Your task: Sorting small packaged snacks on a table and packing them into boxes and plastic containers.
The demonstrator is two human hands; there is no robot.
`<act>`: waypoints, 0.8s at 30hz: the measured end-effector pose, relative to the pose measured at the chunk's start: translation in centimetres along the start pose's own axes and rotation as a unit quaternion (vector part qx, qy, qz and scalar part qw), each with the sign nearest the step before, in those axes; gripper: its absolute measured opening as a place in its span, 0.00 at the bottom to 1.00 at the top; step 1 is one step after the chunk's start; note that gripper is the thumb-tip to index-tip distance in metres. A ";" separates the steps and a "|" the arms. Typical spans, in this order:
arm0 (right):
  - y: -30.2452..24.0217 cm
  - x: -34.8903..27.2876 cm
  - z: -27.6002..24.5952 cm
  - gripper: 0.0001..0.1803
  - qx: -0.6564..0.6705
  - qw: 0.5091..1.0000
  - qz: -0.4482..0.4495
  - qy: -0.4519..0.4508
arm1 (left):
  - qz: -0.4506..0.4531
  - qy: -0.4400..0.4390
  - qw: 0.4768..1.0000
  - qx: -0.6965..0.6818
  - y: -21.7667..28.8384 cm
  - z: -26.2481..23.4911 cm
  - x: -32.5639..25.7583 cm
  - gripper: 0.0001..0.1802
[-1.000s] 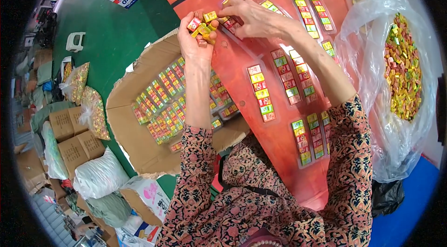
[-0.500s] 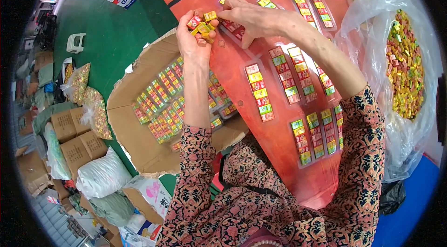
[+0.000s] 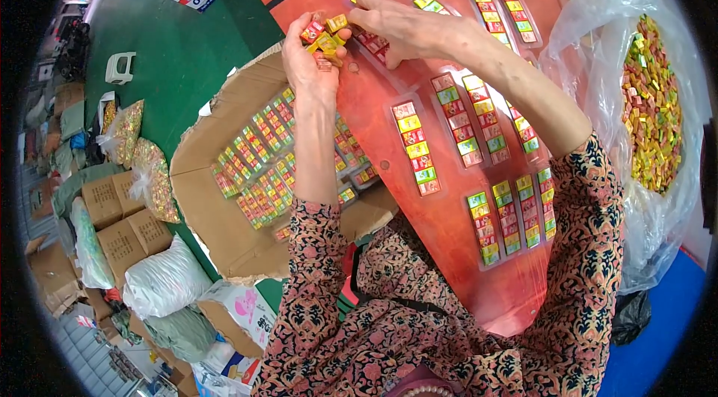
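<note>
My left hand (image 3: 310,64) is cupped round several small wrapped candies (image 3: 327,41) in yellow and red, near the far left edge of the red table. Just beside it, my right hand (image 3: 393,26) reaches over a narrow clear plastic tray (image 3: 374,44) partly filled with red pieces. Its fingers and thumb are spread apart across that tray, and the hand hides much of it. Whether the fingertips touch a candy cannot be seen. Closer to me lies a tray (image 3: 416,148) filled with a row of red, yellow and green candies.
More filled trays (image 3: 482,228) lie about the red table (image 3: 479,300). A cardboard box (image 3: 198,195) with stacked filled trays stands at its left edge. At the right, a large clear bag (image 3: 580,45) holds loose candies (image 3: 651,113). Cartons (image 3: 120,199) and sacks sit at the far left.
My right thumb has drawn in closer to the tray and the fingers have shifted slightly. My left hand keeps its candies in nearly the same place.
</note>
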State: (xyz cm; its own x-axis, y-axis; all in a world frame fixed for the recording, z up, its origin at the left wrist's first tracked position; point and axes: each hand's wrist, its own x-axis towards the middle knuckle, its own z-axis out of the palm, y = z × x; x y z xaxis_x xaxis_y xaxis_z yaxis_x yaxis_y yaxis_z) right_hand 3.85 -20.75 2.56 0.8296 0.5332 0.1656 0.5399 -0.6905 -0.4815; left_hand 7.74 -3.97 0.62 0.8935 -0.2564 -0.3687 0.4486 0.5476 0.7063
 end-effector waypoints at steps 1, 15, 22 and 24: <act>0.1 0.0 0.1 0.34 -0.006 1.000 0.004 -0.002 | -0.001 -0.002 1.000 0.003 0.0 0.0 -0.1 0.13; -0.9 -0.3 0.2 0.30 -0.016 0.999 0.043 -0.026 | 0.014 -0.014 1.000 -0.011 0.1 -0.5 -0.1 0.12; -0.5 -0.3 0.6 0.34 -0.028 0.999 0.034 0.004 | -0.011 -0.022 0.998 -0.051 0.1 -1.3 -0.7 0.11; -0.7 -0.3 0.8 0.34 -0.041 0.999 0.032 0.005 | -0.009 -0.009 0.998 -0.061 0.1 -1.5 -1.2 0.11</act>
State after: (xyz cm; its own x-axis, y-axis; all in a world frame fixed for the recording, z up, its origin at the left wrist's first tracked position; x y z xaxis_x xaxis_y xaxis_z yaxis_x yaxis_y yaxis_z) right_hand 3.17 -20.03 2.14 0.8645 0.4812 0.1454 0.4943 -0.7610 -0.4202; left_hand 6.65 -2.42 0.21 0.8862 -0.2805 -0.3686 0.4594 0.6349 0.6212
